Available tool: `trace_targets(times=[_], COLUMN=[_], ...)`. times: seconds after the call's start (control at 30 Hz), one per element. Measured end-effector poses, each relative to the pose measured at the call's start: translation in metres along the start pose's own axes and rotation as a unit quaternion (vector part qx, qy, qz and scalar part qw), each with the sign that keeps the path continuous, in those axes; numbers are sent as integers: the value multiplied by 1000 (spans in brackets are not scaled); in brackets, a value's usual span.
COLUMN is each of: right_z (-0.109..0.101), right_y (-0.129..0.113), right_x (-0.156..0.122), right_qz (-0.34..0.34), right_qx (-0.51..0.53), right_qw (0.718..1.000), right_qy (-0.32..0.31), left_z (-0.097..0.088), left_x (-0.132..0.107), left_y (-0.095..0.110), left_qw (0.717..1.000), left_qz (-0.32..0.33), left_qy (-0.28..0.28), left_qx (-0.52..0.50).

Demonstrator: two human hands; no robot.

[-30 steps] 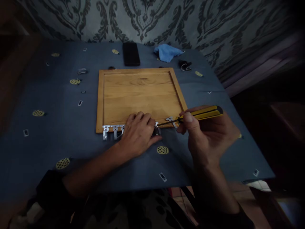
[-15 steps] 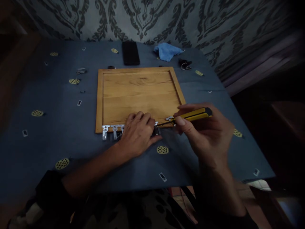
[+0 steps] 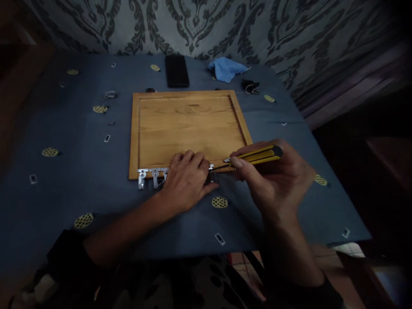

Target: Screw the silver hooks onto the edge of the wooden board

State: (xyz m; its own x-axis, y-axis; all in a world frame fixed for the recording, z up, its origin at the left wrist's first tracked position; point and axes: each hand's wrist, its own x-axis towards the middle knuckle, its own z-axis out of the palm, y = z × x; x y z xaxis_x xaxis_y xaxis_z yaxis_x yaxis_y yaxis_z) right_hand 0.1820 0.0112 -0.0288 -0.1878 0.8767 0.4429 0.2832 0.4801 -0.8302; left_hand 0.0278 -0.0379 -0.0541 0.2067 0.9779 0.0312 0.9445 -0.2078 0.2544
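In the head view a framed wooden board [image 3: 189,128] lies on the table, with a row of silver metal hooks [image 3: 155,174] along its near edge. My left hand [image 3: 186,178] is closed over that edge, its fingers bent and its thumb below, around a metal hook [image 3: 212,177] that is mostly hidden. Between the thumb and fingers of my right hand [image 3: 273,176] is a screwdriver [image 3: 260,155] with a yellow and black handle. Its thin shaft points left, the tip close to the hook beside my left fingers. Whether the tip sits in a screw cannot be made out.
A dark phone [image 3: 177,71], a blue cloth [image 3: 227,69] and a black clip-like item [image 3: 250,87] lie behind the board. To its left are a loose metal hook [image 3: 110,95] and a small metal piece [image 3: 111,123]. A patterned cloth [image 3: 74,184] covers the table.
My right hand and the screwdriver handle have shifted slightly to the left, and the handle has turned a little. My left hand and the board look the same.
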Motion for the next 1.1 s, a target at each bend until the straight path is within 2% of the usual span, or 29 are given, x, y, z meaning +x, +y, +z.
trace_targets(times=[0.13,0.2,0.37,0.93,1.0,1.1], right_z=[8,7,0,4,2,-6], right_y=[-9,-10,-3,6,5,4], right_x=[-1,0,-2,-6,-4,0], right_qz=[-53,-67,-3,18,22,28], right_qx=[13,21,17,38,39,50], right_qw=[987,983,996,997,998,998], right_qy=[151,170,87,65,48,-10], left_z=[-1,-1,0,1,1,1], left_x=[0,0,0,-1,0,0], left_y=[0,-1,-1,-2,-2,-2], left_qw=[1000,1000,1000,1000,1000,1000], left_qz=[4,4,6,12,12,13], left_qy=[-8,-9,0,10,11,16], left_qx=[-4,-4,-3,5,8,8])
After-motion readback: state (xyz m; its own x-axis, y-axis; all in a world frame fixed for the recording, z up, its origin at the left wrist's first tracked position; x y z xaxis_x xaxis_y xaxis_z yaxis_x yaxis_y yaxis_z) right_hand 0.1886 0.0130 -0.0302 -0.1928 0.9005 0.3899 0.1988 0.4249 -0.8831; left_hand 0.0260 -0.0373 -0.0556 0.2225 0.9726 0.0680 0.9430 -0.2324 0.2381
